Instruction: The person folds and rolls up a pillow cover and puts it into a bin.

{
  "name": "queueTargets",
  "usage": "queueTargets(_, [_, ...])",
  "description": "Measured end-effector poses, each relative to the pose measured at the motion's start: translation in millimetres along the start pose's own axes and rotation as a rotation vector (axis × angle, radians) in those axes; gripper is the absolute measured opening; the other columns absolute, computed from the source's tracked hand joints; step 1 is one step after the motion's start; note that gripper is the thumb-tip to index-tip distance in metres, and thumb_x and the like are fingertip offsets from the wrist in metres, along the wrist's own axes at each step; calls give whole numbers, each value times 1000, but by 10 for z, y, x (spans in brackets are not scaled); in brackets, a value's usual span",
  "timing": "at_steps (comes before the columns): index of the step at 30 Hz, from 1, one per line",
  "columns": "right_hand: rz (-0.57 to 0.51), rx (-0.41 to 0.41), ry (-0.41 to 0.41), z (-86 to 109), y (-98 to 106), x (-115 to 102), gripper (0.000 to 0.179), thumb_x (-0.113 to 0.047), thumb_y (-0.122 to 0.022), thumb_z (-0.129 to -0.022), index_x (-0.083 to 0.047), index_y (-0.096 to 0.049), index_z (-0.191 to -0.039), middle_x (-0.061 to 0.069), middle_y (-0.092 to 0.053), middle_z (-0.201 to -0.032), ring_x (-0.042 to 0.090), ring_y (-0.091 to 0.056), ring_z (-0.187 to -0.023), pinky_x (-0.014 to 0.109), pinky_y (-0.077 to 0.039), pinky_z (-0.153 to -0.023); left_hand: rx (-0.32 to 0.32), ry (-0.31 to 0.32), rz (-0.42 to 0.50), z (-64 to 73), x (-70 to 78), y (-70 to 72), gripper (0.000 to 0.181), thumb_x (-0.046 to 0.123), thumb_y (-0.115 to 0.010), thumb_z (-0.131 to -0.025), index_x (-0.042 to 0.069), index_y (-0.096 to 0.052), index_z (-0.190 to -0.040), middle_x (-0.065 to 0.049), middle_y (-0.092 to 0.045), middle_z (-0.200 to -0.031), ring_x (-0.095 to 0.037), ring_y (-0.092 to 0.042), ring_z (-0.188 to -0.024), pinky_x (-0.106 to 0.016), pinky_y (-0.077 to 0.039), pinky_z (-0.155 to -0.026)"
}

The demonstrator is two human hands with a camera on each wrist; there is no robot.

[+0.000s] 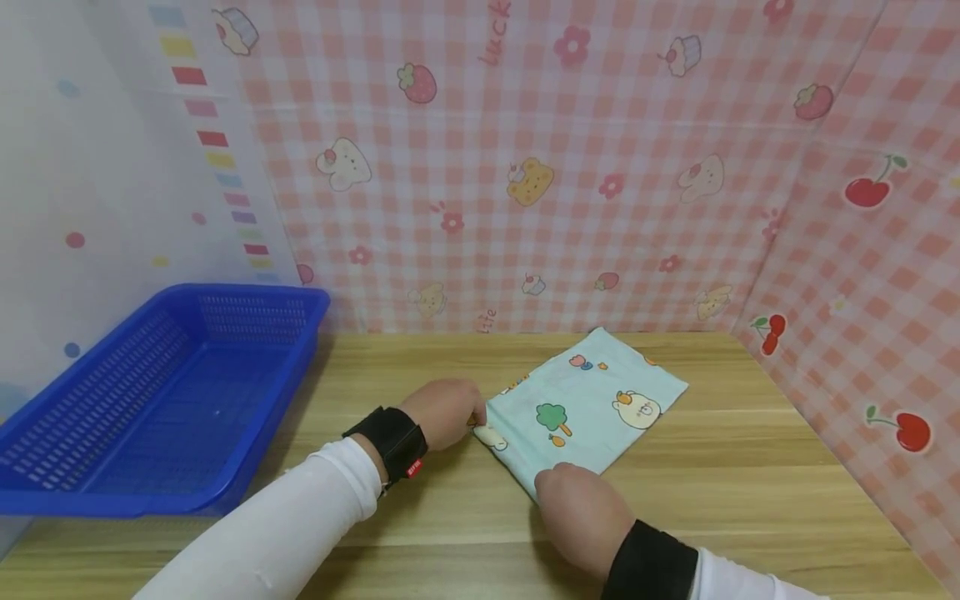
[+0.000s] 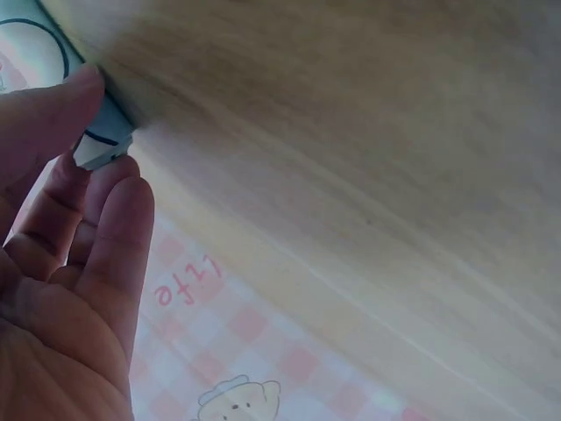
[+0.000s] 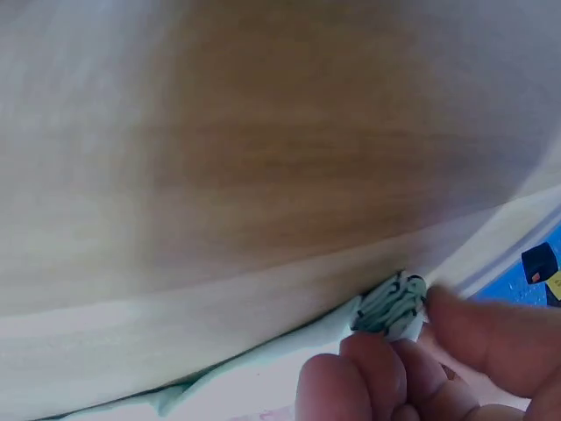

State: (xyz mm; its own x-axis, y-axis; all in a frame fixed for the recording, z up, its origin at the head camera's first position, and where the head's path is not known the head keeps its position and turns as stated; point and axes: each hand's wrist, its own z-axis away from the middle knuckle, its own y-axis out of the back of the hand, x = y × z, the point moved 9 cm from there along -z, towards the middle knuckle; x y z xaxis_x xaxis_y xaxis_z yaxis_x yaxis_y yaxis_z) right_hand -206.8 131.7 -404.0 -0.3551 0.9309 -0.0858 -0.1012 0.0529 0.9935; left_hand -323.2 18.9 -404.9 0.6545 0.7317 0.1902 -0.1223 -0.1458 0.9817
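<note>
Head cam: light-blue printed cloth [image 1: 600, 404] lying on the wood table [image 1: 712, 492], left hand [image 1: 446, 412] pinching its left corner, right hand [image 1: 585, 517] gripping the near one, blue basket [image 1: 247, 290] off to the left. Left wrist cam: thumb and fingers nearly closed on that corner. Right wrist cam: fingertips pinching bunched, layered folds.

We saw a blue rectangular plastic basket with perforated sides [image 1: 202, 408] at the left of a light-brown wood-grain tabletop [image 1: 757, 475]. Behind the table we noted a pink-and-white gingham backdrop [image 1: 637, 225] printed with strawberries, cupcakes, flowers and small animals. To our right stood a gingham side panel with red cherries [image 1: 862, 292], meeting the backdrop at a corner; to our left hung a white panel with coloured dots [image 1: 97, 208], edged by a column of multicoloured bars [image 1: 213, 138].
</note>
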Motion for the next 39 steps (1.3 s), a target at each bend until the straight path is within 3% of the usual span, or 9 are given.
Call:
queueTargets(8, [-22,-13,-11,-27,-11,14,11,-2,-73,-91,-4,-64,-84,3,-56,-71,15,-50,-66,35,-52,-66,24,-24,5,0,25,26,18,1,-73,-94,15,-83,-100,1,-77,-108,-16,-72,-104,-33,-58,-95])
queueTargets(15, [-270,-135,-124,-115,-63,220,8,0,-70,-92,-4,-66,-86,2,-60,-73,19,-53,-70,38,-53,-72,-3,-28,42,3,13,6,20,5,-63,-103,13,-81,-104,0,-75,-115,-17,-70,-109,-34,-57,-99])
queueTargets(19, [-373,-195,-160,-169,-116,376,6,-5,-75,-92,-5,-71,-88,1,-63,-79,18,-56,-76,38,-53,-77,-47,3,94,-26,-54,-50,18,7,-62,-104,16,-78,-101,3,-72,-114,-14,-67,-105,-33,-55,-99])
queueTargets(25, [-551,-295,-275,-174,-224,604,14,-9,-79,-92,-8,-70,-81,3,-65,-76,17,-59,-68,28,-47,-63,-126,100,221,-110,-169,-116,20,9,-59,-106,18,-77,-105,3,-73,-112,-13,-62,-100,-35,-52,-96])
queueTargets(31, [-606,-357,-341,-180,-231,716,16,-13,-79,-93,-7,-70,-81,3,-64,-72,17,-60,-66,26,-48,-60,-121,156,222,-171,-135,-63,19,10,-61,-105,15,-79,-104,1,-77,-109,-13,-64,-94,-35,-54,-93])
queueTargets(35, [-619,-315,-355,-177,-199,710,18,-10,-81,-90,-7,-67,-80,3,-61,-73,19,-56,-66,27,-43,-59,-59,157,178,-199,-78,-27,18,6,-65,-99,14,-81,-96,2,-78,-103,-12,-62,-85,-33,-55,-87])
queueTargets(39, [-493,-177,-263,-168,-106,553,18,-4,-80,-88,-8,-65,-80,2,-59,-75,19,-53,-69,31,-43,-63,26,119,133,-183,-29,-1,18,4,-68,-97,14,-83,-94,1,-78,-103,-13,-66,-89,-32,-57,-86])
